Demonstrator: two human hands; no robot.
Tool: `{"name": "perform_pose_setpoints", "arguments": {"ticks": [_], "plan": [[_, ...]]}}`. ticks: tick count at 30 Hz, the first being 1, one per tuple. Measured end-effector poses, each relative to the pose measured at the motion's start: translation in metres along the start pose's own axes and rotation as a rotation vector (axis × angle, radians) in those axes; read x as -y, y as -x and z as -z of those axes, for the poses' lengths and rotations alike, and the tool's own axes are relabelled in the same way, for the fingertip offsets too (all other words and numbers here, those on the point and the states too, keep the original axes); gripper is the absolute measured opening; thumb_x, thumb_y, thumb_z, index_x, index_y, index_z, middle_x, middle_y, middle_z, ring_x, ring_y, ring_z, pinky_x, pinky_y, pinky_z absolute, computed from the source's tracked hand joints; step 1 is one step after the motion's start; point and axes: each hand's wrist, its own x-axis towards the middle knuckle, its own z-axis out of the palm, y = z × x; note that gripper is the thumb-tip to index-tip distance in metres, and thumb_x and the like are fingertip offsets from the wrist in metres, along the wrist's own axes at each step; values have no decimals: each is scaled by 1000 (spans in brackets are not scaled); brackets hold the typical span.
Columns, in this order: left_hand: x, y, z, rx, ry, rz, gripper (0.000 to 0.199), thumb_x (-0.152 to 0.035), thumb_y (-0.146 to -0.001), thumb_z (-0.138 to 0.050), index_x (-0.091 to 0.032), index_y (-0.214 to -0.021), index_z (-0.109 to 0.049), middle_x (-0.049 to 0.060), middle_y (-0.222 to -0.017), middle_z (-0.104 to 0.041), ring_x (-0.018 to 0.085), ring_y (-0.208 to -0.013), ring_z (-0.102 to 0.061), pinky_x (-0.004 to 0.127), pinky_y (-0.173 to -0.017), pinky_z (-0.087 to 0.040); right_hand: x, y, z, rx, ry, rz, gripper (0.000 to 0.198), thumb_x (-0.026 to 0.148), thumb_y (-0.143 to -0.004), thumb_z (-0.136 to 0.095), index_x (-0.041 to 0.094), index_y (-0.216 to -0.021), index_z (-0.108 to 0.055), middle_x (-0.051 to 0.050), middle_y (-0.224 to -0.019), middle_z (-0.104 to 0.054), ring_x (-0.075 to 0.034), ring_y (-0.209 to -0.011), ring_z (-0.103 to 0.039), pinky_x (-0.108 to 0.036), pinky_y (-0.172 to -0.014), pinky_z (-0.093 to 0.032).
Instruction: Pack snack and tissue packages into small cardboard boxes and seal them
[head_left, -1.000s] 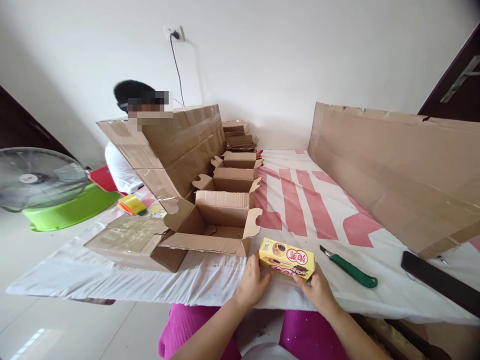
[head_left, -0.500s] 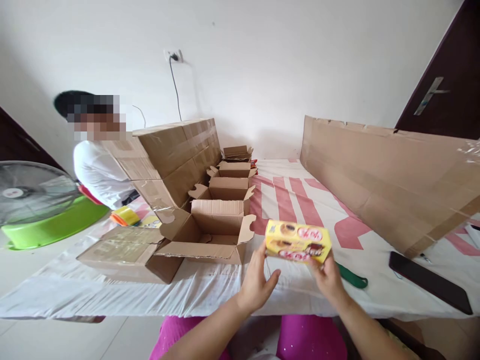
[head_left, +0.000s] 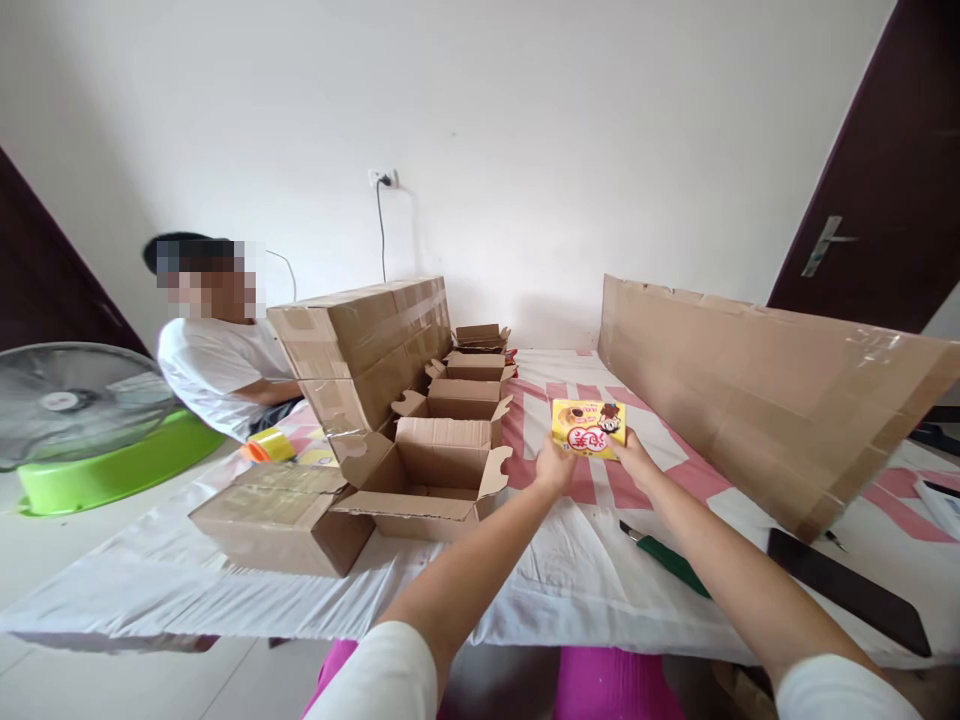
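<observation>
A yellow snack box with red lettering and cartoon pictures is held out over the middle of the table, its printed face towards me. My left hand grips its lower left corner, and my right hand its lower right side. The fingertips behind the box are hidden. To the left of my hands stands an open cardboard box with its flaps spread. A utility knife with a green handle lies beneath my right forearm, its blade pointing to the left.
More open cartons line up behind the nearest one, beside stacked taped cartons. A closed carton lies front left. A tall cardboard panel stands right, near a black phone. A person sits beyond the stack.
Both hands have carried the yellow box forward, away from me. It has been turned so a different printed face shows. The camera view has tilted upward, and the knife's blade has come into sight.
</observation>
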Motion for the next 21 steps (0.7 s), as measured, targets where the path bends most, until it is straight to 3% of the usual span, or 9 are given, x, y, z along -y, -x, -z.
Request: {"name": "perform_pose_setpoints", "arguments": {"ticks": [3, 6, 8, 11, 15, 21], "plan": [[37, 51, 10, -8, -11, -10, 49, -21, -77, -65, -16, -121, -45, 16, -124, -60, 26, -114, -59, 39, -95, -46, -17, 47, 15, 137, -2, -71, 59, 55, -60, -79, 20, -105, -64, -11, -109, -73, -30, -99, -69, -49, -85, -56], [78, 107, 31, 5, -22, -14, 31, -27, -75, -66, -19, -102, -52, 10, -106, -64, 23, -96, -64, 36, -81, -51, -31, 91, 20, 487, -10, -232, 56, 50, -62, -82, 20, -106, -68, -12, -110, -73, -33, -104, -68, -53, -91, -54], [102, 135, 49, 30, -77, -64, 34, -29, -74, -66, -20, -103, -51, 6, -94, -66, 22, -82, -65, 37, -74, -53, -37, 112, 11, 660, -60, -266, 64, 50, -60, -84, 20, -114, -67, -13, -115, -71, -34, -109, -66, -55, -95, -51], [123, 156, 80, -50, -75, -93, 50, -32, -70, -71, -22, -113, -46, 8, -99, -68, 26, -87, -68, 40, -75, -56, -39, 129, -24, 800, -158, -224, 66, 51, -64, -82, 20, -120, -64, -14, -121, -69, -33, -110, -66, -54, -97, -50], [131, 157, 129, -226, -149, -163, 57, -42, -70, -73, -22, -115, -45, 11, -107, -68, 30, -98, -68, 45, -82, -56, -39, 130, -82, 816, -205, -55, 59, 47, -74, -77, 22, -124, -59, -12, -124, -67, -30, -113, -64, -52, -98, -49], [157, 150, 200, -308, -244, -188, 57, -44, -71, -75, -20, -116, -51, 11, -110, -67, 28, -102, -66, 43, -87, -54, -59, 139, -146, 595, 84, 315, 53, 30, -76, -74, 22, -124, -55, -12, -121, -64, -31, -114, -60, -50, -97, -50]]}}
